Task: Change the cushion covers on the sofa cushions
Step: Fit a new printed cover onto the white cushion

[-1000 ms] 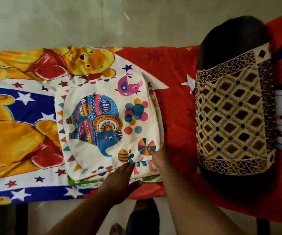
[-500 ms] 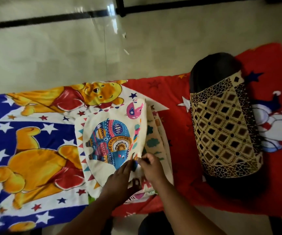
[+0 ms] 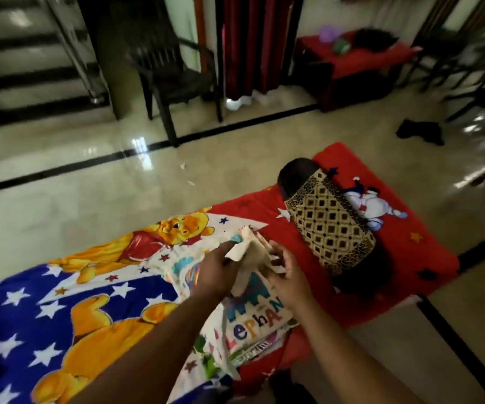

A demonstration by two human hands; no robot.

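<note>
Mattress [image 3: 428, 258]: red near corner, polished floor [image 3: 118, 199] beyond its edge. Cushion cover [image 3: 257, 252], cream, lifted off the printed stack [image 3: 253, 316] mid-mattress; left hand [image 3: 216, 275] pinches its fabric, right hand [image 3: 288, 278] curls on its edge. Patterned bolster [image 3: 328, 228] lies just right of the right hand.
</note>
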